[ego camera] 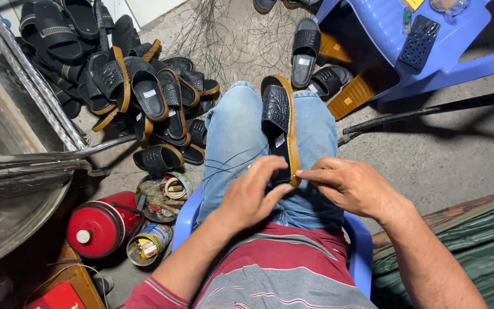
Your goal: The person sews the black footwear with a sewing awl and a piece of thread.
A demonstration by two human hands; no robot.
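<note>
both hands pinch the near end of a black sandal (278, 123) with a tan sole that lies along the lap: the left hand (251, 194) closes fingers on its heel edge, and the right hand (353, 186) nips the sole rim. dark threads (230, 163) trail across the jeans. this looks like stitching or trimming the sole edge; the next pull likely needs a firm hold on the rim. a pile of sandals (138, 86) lies on the floor to the left.
</note>
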